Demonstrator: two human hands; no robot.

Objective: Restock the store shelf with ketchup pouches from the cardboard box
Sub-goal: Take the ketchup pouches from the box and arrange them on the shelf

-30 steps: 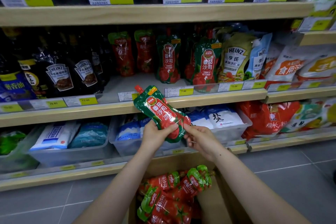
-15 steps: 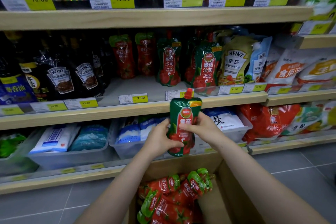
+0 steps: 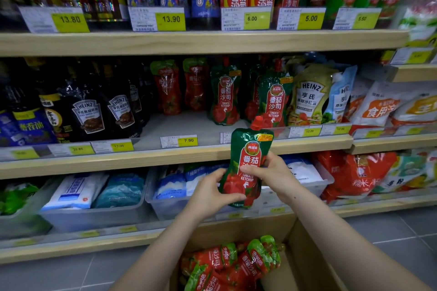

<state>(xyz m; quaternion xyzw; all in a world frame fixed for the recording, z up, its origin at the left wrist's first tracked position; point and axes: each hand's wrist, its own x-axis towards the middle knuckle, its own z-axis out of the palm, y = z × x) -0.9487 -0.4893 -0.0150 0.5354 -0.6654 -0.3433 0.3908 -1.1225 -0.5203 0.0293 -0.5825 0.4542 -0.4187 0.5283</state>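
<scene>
Shelf [image 3: 175, 153]; one held pouch [image 3: 246, 168].

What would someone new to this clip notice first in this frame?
First, the green and red ketchup pouch held upright at centre, cap up, with the left hand gripping its lower edge and the right hand its side. Behind it the middle shelf has matching pouches standing in rows, with a bare stretch above the 7.90 price tag. Below, an open cardboard box holds more pouches lying in a pile.
</scene>
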